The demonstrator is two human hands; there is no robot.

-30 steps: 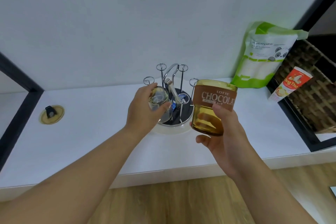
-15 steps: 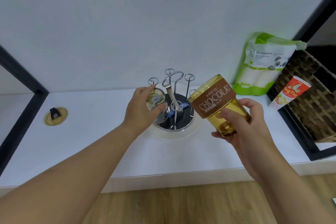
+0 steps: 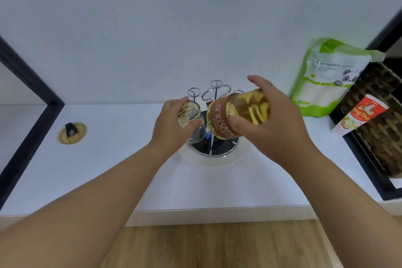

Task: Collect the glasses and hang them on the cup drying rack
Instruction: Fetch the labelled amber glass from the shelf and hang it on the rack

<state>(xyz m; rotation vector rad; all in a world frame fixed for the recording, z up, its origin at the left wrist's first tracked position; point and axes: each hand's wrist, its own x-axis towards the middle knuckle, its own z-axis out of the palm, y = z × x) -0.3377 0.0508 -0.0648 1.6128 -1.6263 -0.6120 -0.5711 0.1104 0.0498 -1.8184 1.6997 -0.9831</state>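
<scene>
A chrome cup drying rack (image 3: 215, 93) with looped prongs stands on a round base on the white counter. My left hand (image 3: 171, 128) grips a small clear glass (image 3: 190, 115), held bottom-up over a prong on the rack's left side. My right hand (image 3: 269, 122) holds an amber glass (image 3: 239, 113) with a brown "CHOCOLAT" band. That glass lies tipped on its side, mouth toward the rack's middle, over the rack's right side. The amber glass and my hands hide the prongs behind them.
A green and white refill pouch (image 3: 326, 78) leans on the wall at the right. Next to it a red and white tube (image 3: 361, 117) rests against a dark woven basket (image 3: 382, 128) in a black frame. A round brass fitting (image 3: 71, 132) sits at the left.
My right hand has tipped the amber glass from upright to lying on its side and brought it left over the rack. My left hand has kept the clear glass on the rack's left prong.
</scene>
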